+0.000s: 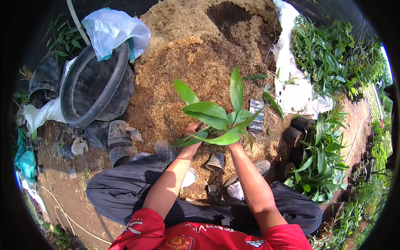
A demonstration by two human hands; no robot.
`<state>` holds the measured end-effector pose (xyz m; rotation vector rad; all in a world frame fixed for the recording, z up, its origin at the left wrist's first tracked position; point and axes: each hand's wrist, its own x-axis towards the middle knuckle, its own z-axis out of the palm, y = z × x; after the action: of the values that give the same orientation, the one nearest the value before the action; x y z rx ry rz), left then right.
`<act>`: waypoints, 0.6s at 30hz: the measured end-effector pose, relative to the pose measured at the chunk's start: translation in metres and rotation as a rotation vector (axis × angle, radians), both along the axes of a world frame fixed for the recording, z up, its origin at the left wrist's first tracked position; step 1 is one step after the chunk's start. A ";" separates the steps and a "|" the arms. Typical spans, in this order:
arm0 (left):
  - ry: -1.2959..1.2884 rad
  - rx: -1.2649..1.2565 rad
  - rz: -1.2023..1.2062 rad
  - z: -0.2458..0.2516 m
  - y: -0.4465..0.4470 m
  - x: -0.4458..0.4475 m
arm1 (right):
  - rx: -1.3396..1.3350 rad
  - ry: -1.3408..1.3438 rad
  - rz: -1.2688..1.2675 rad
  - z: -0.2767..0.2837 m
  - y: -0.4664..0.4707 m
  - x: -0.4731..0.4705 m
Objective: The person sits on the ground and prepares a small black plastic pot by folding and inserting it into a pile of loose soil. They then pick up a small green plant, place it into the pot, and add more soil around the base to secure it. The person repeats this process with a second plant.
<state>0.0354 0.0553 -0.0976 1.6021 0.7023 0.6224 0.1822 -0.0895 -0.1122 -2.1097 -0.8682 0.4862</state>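
A broad-leaved green plant [215, 117] stands in front of me at the near edge of a heap of brown, husk-like loose material [175, 78]. At the plant's left side, my left hand [194, 128] is low among the leaves, with some fingers showing. Leaves cover most of my right hand [232, 143], which is at the plant's lower right. The plant's base and whatever is around it are hidden, so I cannot tell what either hand grips. Just right of the plant lies a flat black plastic piece [256, 115]. Below my hands, a small dark pot [215, 161] lies between my shoes.
At the left are a large black rubber ring [93, 84] with a white plastic sack [115, 31] over it, and dark plastic pots [118, 134]. White woven sheeting [292, 78] borders the heap's right side. Leafy plants [323, 156] and a dark pot [292, 137] stand at my right.
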 end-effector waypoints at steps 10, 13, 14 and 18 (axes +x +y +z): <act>-0.028 -0.161 -0.044 0.033 0.002 0.003 | -0.148 -0.161 0.077 0.045 0.005 0.000; -0.170 -0.279 0.012 -0.001 -0.007 0.006 | -0.083 0.010 0.013 0.045 0.005 -0.011; -0.182 -0.219 0.004 -0.013 -0.005 0.012 | 0.040 0.028 -0.012 0.043 0.007 -0.016; 0.018 -0.071 0.019 -0.026 -0.004 0.016 | 0.256 0.044 -0.065 0.041 0.013 -0.024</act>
<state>0.0509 0.0517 -0.1231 1.5382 0.7460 0.5910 0.1577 -0.0769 -0.0716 -1.8800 -0.7898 0.3654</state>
